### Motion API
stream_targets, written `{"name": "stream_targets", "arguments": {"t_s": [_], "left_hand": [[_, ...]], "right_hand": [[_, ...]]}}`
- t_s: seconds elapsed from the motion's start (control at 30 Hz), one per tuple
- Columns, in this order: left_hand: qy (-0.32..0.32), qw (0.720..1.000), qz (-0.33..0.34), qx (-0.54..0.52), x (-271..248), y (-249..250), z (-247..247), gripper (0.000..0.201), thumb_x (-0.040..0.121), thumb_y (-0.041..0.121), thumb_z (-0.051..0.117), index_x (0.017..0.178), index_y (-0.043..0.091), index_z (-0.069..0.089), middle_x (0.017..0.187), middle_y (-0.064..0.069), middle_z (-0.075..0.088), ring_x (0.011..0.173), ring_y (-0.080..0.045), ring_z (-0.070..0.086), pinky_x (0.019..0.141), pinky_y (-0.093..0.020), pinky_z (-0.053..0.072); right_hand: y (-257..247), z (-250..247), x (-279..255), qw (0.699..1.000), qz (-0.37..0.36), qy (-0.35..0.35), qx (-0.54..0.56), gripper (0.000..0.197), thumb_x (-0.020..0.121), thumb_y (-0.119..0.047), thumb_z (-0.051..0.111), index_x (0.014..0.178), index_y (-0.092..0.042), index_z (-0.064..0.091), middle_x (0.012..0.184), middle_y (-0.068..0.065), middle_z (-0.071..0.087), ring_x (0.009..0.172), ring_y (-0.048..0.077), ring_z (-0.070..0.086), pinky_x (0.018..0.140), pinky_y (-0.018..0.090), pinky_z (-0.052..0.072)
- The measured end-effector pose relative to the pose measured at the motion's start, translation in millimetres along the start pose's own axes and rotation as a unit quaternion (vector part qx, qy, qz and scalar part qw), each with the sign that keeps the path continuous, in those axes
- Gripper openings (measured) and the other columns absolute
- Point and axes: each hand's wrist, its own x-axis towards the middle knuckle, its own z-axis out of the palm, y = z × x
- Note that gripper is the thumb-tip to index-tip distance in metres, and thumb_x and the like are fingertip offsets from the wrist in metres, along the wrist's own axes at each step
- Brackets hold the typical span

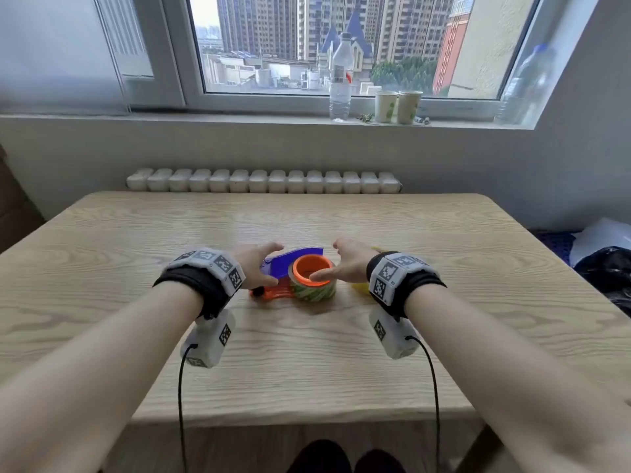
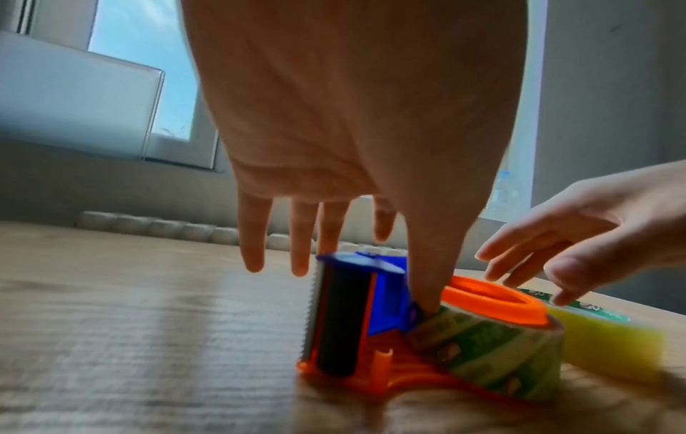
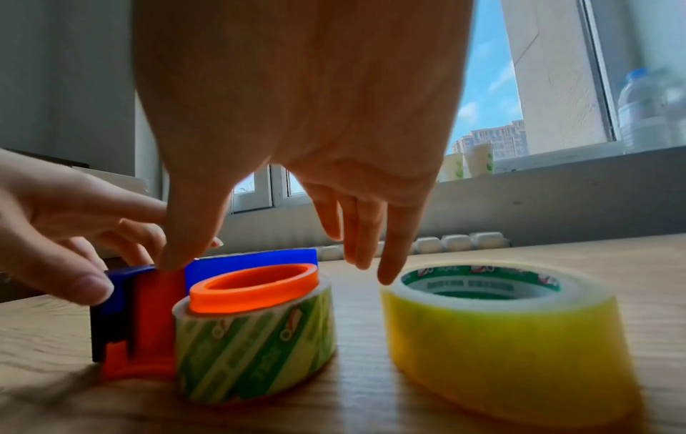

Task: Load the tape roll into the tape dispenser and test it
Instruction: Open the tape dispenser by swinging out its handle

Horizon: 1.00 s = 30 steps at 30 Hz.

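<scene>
An orange and blue tape dispenser [image 1: 280, 264] lies on its side at the middle of the wooden table [image 1: 136, 240]. A green-striped clear tape roll [image 1: 314, 292] sits around its orange hub [image 1: 297, 273]. My left hand [image 1: 256, 264] hovers over the blue cutter end with fingers spread; in the left wrist view its thumb tip [image 2: 427, 302] touches where the dispenser [image 2: 345, 323] meets the roll [image 2: 493, 358]. My right hand [image 1: 345, 264] is spread above the hub, thumb over its opening. Neither hand grips anything.
A second, yellow tape roll [image 3: 512, 352] lies flat just right of the dispenser [image 3: 148, 308], beneath my right hand's fingers [image 3: 390, 264]. A bottle [image 1: 340, 76] and two paper cups [image 1: 397, 105] stand on the far windowsill. A radiator [image 1: 263, 180] runs behind the table.
</scene>
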Motion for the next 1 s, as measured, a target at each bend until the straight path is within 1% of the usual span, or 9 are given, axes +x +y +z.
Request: {"name": "stream_targets", "arguments": {"t_s": [0.1, 0.2, 0.37, 0.5, 0.6, 0.7, 0.87, 0.93, 1.0], "left_hand": [[-0.011, 1.000, -0.028, -0.005, -4, -7, 3, 0.074, 0.082, 0.031, 0.066, 0.143, 0.014, 0.027, 0.133, -0.010, 0.054, 0.117, -0.026, 0.053, 0.087, -0.027, 0.040], [-0.012, 0.999, -0.037, 0.000, -1, -11, 9, 0.061, 0.082, 0.034, 0.064, 0.134, 0.013, 0.039, 0.126, -0.009, 0.057, 0.110, -0.025, 0.056, 0.077, -0.025, 0.036], [0.006, 0.999, -0.032, -0.023, 6, -16, 14, 0.058, 0.080, 0.038, 0.064, 0.129, 0.016, 0.042, 0.117, -0.009, 0.062, 0.101, -0.027, 0.059, 0.087, -0.034, 0.048], [0.024, 0.999, -0.027, -0.035, 4, -17, 15, 0.054, 0.079, 0.038, 0.065, 0.123, 0.017, 0.043, 0.110, -0.006, 0.064, 0.096, -0.025, 0.060, 0.084, -0.035, 0.049], [0.045, 0.997, -0.012, -0.067, 0, -14, 14, 0.050, 0.078, 0.033, 0.067, 0.118, 0.017, 0.041, 0.097, -0.004, 0.062, 0.083, -0.024, 0.057, 0.078, -0.034, 0.047], [0.063, 0.988, 0.008, -0.143, -5, -7, 5, 0.046, 0.078, 0.020, 0.068, 0.113, 0.017, 0.039, 0.089, -0.005, 0.062, 0.079, -0.025, 0.057, 0.076, -0.034, 0.047], [0.089, 0.972, 0.028, -0.217, -17, 2, -12, 0.051, 0.073, 0.006, 0.069, 0.108, 0.024, 0.036, 0.075, 0.001, 0.059, 0.074, -0.020, 0.058, 0.071, -0.031, 0.052], [0.099, 0.963, 0.030, -0.248, -23, 6, -14, 0.050, 0.075, 0.009, 0.069, 0.107, 0.024, 0.034, 0.072, 0.004, 0.059, 0.069, -0.016, 0.058, 0.065, -0.025, 0.050], [0.120, 0.957, 0.014, -0.262, -28, 12, -15, 0.045, 0.080, 0.026, 0.068, 0.109, 0.022, 0.035, 0.075, 0.005, 0.059, 0.064, -0.007, 0.055, 0.056, -0.017, 0.040]], "right_hand": [[-7, 4, 1, 0.999, -0.003, -0.031, -0.014, 0.081, 0.066, -0.058, 0.073, 0.123, -0.005, 0.049, 0.126, 0.014, 0.059, 0.114, 0.028, 0.056, 0.096, 0.039, 0.048], [-13, 12, 5, 0.998, -0.014, -0.040, -0.036, 0.072, 0.064, -0.053, 0.077, 0.114, -0.005, 0.056, 0.117, 0.013, 0.064, 0.107, 0.027, 0.060, 0.089, 0.038, 0.049], [-12, 20, 13, 0.999, -0.020, -0.017, -0.045, 0.066, 0.062, -0.047, 0.080, 0.109, -0.006, 0.059, 0.111, 0.011, 0.066, 0.101, 0.026, 0.061, 0.084, 0.036, 0.050], [-10, 21, 12, 0.999, -0.023, -0.001, -0.039, 0.065, 0.062, -0.045, 0.081, 0.107, -0.004, 0.059, 0.109, 0.012, 0.065, 0.094, 0.023, 0.060, 0.080, 0.035, 0.050], [-7, 22, 8, 0.999, -0.031, 0.032, -0.027, 0.074, 0.056, -0.048, 0.082, 0.111, -0.005, 0.056, 0.111, 0.011, 0.060, 0.094, 0.022, 0.055, 0.076, 0.033, 0.045], [-4, 18, 0, 0.996, -0.039, 0.079, 0.014, 0.082, 0.053, -0.049, 0.081, 0.117, -0.008, 0.049, 0.112, 0.006, 0.050, 0.095, 0.018, 0.048, 0.080, 0.028, 0.043], [-6, 10, -18, 0.984, -0.068, 0.155, 0.048, 0.086, 0.055, -0.042, 0.084, 0.124, -0.007, 0.045, 0.115, 0.007, 0.047, 0.099, 0.018, 0.047, 0.085, 0.027, 0.041], [-7, 8, -23, 0.978, -0.075, 0.187, 0.055, 0.090, 0.056, -0.038, 0.085, 0.128, -0.006, 0.041, 0.120, 0.007, 0.046, 0.104, 0.018, 0.048, 0.089, 0.027, 0.041], [-9, 6, -28, 0.973, -0.079, 0.211, 0.054, 0.091, 0.057, -0.033, 0.086, 0.131, -0.006, 0.039, 0.123, 0.008, 0.045, 0.110, 0.021, 0.049, 0.093, 0.029, 0.041]]}}
